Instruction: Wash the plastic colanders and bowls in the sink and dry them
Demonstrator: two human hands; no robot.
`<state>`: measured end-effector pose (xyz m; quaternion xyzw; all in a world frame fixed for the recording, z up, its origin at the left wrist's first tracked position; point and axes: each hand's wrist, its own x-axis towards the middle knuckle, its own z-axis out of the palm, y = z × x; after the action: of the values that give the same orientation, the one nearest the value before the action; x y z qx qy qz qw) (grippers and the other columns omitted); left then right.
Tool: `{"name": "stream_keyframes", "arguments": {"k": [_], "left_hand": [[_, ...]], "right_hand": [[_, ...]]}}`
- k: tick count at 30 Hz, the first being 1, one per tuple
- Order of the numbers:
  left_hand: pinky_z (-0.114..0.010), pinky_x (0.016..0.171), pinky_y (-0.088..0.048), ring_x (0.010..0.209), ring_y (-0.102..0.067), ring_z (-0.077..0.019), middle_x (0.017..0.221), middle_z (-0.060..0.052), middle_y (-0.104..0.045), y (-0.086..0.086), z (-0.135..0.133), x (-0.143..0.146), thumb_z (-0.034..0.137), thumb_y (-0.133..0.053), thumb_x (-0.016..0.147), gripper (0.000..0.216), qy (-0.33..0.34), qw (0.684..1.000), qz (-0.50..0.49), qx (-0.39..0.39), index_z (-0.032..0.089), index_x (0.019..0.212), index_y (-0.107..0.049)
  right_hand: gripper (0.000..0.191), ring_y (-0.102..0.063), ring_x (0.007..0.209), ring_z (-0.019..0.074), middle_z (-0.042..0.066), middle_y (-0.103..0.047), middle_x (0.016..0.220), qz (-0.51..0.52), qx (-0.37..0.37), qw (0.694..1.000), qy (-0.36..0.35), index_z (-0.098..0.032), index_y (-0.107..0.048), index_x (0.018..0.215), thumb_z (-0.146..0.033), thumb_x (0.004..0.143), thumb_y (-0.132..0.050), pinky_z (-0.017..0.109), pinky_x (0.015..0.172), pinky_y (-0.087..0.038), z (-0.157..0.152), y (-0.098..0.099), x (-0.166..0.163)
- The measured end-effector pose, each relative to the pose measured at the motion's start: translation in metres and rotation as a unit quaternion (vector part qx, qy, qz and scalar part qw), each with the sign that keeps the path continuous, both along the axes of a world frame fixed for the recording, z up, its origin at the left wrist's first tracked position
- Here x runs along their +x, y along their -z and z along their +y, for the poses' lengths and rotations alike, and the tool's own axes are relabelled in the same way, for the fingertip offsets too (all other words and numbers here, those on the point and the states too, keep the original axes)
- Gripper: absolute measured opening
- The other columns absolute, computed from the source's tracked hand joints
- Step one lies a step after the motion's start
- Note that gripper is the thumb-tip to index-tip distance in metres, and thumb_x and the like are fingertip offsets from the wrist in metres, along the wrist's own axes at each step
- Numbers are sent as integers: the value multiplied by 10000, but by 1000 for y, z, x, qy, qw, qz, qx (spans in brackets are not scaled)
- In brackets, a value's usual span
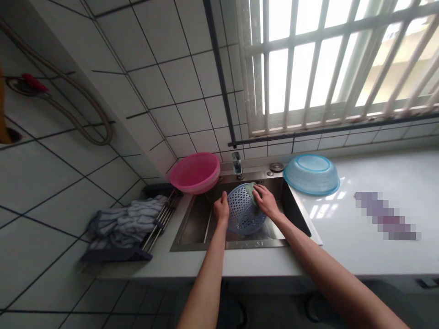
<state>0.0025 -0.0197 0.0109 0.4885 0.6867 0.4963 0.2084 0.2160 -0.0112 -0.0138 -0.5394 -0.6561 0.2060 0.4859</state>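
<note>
A blue perforated plastic basket [242,211] is tilted on its side over the steel sink [192,226], its holed underside facing me. My left hand [221,209] grips its left rim. My right hand [265,201] presses a pale green cloth or sponge [253,188] against the basket's upper right edge. The tap [237,165] stands just behind the basket.
A pink basket [195,172] sits at the sink's back left corner. An upturned light blue basin [311,173] lies on the white counter [343,237] to the right. Striped cloths [125,221] rest on a rack left of the sink. A barred window is above.
</note>
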Motion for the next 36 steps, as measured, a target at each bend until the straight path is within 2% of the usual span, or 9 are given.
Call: {"name": "stream_keyframes", "arguments": {"k": [5,9,12,15,18,23,30,32,36], "left_hand": [[-279,583,-316,598,-487,-196,529,-13,-499,-4,-3,4,814,-466,875,652,43,999,-15,8,230,597,-555],[-281,598,-341,646,-511,-206,569,-27,-534,-6,-2,4,869,-428,850,696,29,998,-32,34,225,621,-560],[-282,609,-351,655,-513,-197,607,-30,-567,-3,0,5,900,-432,826,731,57,997,-28,33,209,643,-584],[-285,616,-375,644,-523,-189,619,-32,-589,1,3,6,926,-439,799,753,94,994,-50,30,204,642,-586],[-302,662,-438,673,-593,-210,661,-64,-646,5,5,5,937,-382,808,782,79,993,-87,24,204,664,-613],[-314,672,-440,740,-651,-249,734,-104,-708,6,6,2,918,-344,842,805,46,997,-62,-15,201,726,-689],[-297,545,-375,535,-550,-209,517,-26,-547,1,-1,3,956,-332,820,825,58,994,-85,-33,209,707,-664],[-290,527,-362,501,-524,-195,503,-11,-521,1,-2,3,957,-319,824,825,65,993,-87,-44,214,714,-660],[-282,504,-337,472,-464,-164,509,16,-487,0,-3,6,988,-354,783,821,83,988,-120,-48,217,715,-626]], "right_hand": [[462,-594,1397,286,123,-647,1477,-6,-3,999,-49,-217,-672,1424,-394,1055,-459,504,1210,-450,4,9,2],[466,-502,1485,291,94,-543,1590,-34,54,995,-71,-245,-625,1486,-377,1077,-443,540,1260,-383,-7,-7,-6],[427,-449,1525,294,57,-572,1567,-83,100,983,-133,-285,-647,1466,-317,1080,-467,572,1294,-318,-22,-19,-18],[432,-495,1492,269,38,-638,1499,-133,144,955,-222,-316,-638,1472,-258,1061,-517,560,1306,-305,-35,-27,-33],[454,-560,1432,239,37,-660,1473,-152,159,941,-259,-320,-617,1490,-227,1055,-525,524,1305,-321,-39,-31,-39],[415,-480,1505,273,48,-602,1537,-115,114,969,-187,-302,-652,1459,-303,1067,-515,550,1298,-318,-26,-27,-22],[443,-654,1330,287,103,-700,1408,25,-39,998,-46,-232,-711,1383,-397,1037,-490,498,1165,-493,6,9,10],[442,-678,1295,294,100,-728,1363,43,-65,996,-39,-234,-725,1358,-419,1026,-500,495,1139,-512,11,18,14],[480,-619,1377,282,90,-676,1447,57,-42,996,-51,-243,-691,1405,-457,1025,-491,499,1194,-461,14,22,13]]}}
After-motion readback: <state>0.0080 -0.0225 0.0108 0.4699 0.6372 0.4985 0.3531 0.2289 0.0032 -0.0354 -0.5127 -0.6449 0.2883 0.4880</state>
